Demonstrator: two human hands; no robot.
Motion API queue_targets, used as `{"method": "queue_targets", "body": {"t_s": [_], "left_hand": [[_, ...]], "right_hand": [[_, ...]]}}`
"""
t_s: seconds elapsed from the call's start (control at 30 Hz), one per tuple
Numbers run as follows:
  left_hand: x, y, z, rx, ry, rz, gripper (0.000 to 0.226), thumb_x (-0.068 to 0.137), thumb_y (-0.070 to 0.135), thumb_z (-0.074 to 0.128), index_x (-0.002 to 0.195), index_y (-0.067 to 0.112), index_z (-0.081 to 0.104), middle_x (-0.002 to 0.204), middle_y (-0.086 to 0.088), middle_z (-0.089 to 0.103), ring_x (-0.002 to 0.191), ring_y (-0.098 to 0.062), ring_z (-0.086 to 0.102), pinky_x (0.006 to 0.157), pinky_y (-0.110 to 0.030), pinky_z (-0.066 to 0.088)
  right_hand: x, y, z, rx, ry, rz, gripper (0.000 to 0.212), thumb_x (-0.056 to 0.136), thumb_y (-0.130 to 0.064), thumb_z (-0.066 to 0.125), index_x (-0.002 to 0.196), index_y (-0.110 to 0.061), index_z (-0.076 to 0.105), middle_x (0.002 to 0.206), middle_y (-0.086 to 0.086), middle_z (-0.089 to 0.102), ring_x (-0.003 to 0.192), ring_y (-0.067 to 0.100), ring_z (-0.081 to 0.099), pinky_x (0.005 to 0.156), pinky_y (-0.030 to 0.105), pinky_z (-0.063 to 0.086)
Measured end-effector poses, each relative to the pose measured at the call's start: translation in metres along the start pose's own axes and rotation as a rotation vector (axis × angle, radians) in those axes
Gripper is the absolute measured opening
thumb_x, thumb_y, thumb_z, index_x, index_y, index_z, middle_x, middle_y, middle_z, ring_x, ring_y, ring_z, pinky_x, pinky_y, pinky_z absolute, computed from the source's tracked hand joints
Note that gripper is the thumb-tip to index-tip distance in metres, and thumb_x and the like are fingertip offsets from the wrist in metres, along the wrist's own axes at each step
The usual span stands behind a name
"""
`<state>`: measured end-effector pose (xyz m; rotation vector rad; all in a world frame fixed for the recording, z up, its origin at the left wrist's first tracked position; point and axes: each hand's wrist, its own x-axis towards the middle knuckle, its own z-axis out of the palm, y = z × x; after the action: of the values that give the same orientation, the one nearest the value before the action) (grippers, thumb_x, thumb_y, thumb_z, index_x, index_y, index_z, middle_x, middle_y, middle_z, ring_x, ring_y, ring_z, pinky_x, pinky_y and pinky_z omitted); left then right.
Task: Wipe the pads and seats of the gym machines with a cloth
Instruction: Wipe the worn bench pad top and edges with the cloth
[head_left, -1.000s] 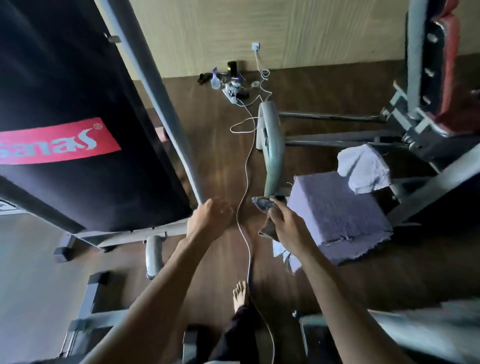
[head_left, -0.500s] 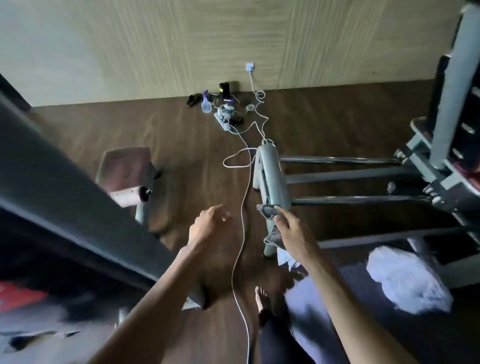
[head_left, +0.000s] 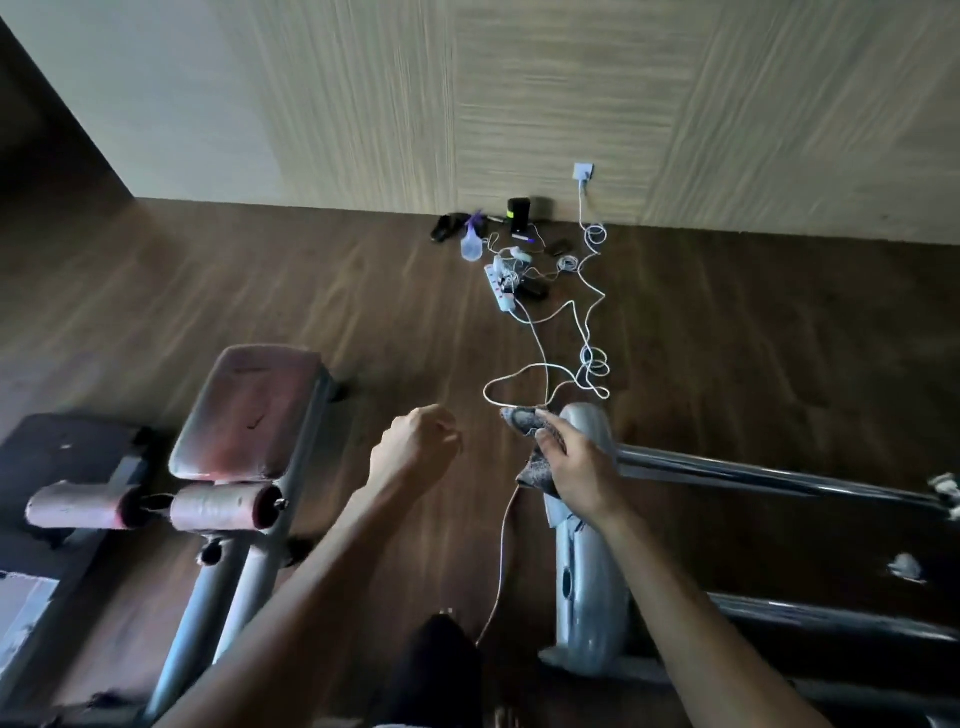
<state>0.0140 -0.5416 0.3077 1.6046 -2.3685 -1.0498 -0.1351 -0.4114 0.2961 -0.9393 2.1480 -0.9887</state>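
My right hand (head_left: 576, 467) is closed around a grey cloth (head_left: 522, 420) that sticks out past the fingers and hangs below the palm, above a grey machine foot (head_left: 589, 582). My left hand (head_left: 415, 447) is a loose fist with nothing in it, in the air over the floor. To its left stands a bench with a worn reddish seat pad (head_left: 254, 410) and two reddish roller pads (head_left: 221, 506), (head_left: 78, 509) in front of it. Neither hand touches the bench.
White cables (head_left: 545, 374) run across the wooden floor from a power strip (head_left: 501, 291) near the wall, beside a spray bottle (head_left: 471, 241) and small devices. Dark machine bars (head_left: 779, 478) lie to the right. My leg (head_left: 441, 670) is at the bottom centre.
The view has swung up and left: the black banner pad and purple mat are out of sight, and the reddish bench is now in full view. Both hands keep their pose, cloth still gripped.
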Motion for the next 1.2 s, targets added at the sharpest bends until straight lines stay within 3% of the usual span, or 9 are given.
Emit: {"method": "queue_targets", "body": {"t_s": [0.2,0.3,0.47,0.7,0.9,1.0,1.2], "left_hand": [[0.157,0.014,-0.028,0.009,0.015,-0.032,0.02,0.088,0.036,0.058,0.105,0.037,0.069,0.112,0.002,0.07,0.106,-0.026,0.064,0.09,-0.037,0.052],[0.239,0.022,-0.048,0.012,0.012,0.001,0.018,0.089,0.036,0.06,0.104,0.036,0.07,0.11,0.004,0.07,0.103,-0.025,0.065,0.086,-0.035,0.052],[0.36,0.048,-0.09,0.034,-0.019,-0.002,0.018,0.087,0.036,0.06,0.103,0.037,0.068,0.109,0.005,0.069,0.103,-0.025,0.065,0.086,-0.035,0.051],[0.528,0.066,-0.135,0.009,0.026,-0.017,0.018,0.089,0.035,0.059,0.103,0.035,0.069,0.107,0.01,0.07,0.102,-0.021,0.066,0.081,-0.032,0.05],[0.664,0.068,-0.18,-0.063,0.118,-0.139,0.018,0.087,0.037,0.058,0.101,0.037,0.071,0.106,0.011,0.073,0.102,-0.02,0.067,0.086,-0.035,0.054],[0.712,0.06,-0.215,-0.101,0.178,-0.238,0.019,0.088,0.037,0.059,0.103,0.036,0.071,0.107,0.012,0.072,0.102,-0.02,0.067,0.086,-0.035,0.053],[0.777,-0.008,-0.293,-0.189,0.336,-0.453,0.021,0.091,0.036,0.057,0.108,0.035,0.069,0.114,0.01,0.071,0.11,-0.021,0.064,0.089,-0.035,0.049]], "right_hand": [[0.155,-0.036,0.005,-0.048,-0.018,-0.031,0.04,0.104,-0.024,0.045,0.143,-0.015,0.05,0.142,0.003,0.055,0.133,0.021,0.049,0.084,0.006,0.026],[0.235,-0.06,0.01,-0.054,-0.023,-0.009,0.041,0.104,-0.024,0.045,0.143,-0.014,0.049,0.144,0.002,0.053,0.133,0.02,0.048,0.088,0.005,0.025],[0.359,-0.102,0.013,-0.038,-0.014,-0.014,0.04,0.103,-0.024,0.048,0.14,-0.012,0.052,0.143,0.002,0.054,0.133,0.019,0.049,0.105,0.017,0.031],[0.534,-0.155,0.012,-0.087,-0.053,-0.042,0.041,0.103,-0.03,0.046,0.142,-0.02,0.05,0.142,0.003,0.055,0.132,0.02,0.05,0.105,0.022,0.034],[0.706,-0.211,0.032,-0.098,-0.191,-0.133,0.042,0.104,-0.027,0.045,0.144,-0.015,0.048,0.147,0.004,0.05,0.136,0.018,0.044,0.101,0.013,0.026],[0.782,-0.254,0.053,-0.143,-0.289,-0.196,0.042,0.104,-0.031,0.045,0.144,-0.02,0.048,0.148,0.0,0.049,0.137,0.016,0.043,0.105,0.017,0.026],[0.883,-0.357,0.146,-0.235,-0.53,-0.375,0.042,0.104,-0.031,0.044,0.144,-0.023,0.047,0.148,-0.004,0.049,0.136,0.013,0.043,0.1,0.011,0.025]]}}
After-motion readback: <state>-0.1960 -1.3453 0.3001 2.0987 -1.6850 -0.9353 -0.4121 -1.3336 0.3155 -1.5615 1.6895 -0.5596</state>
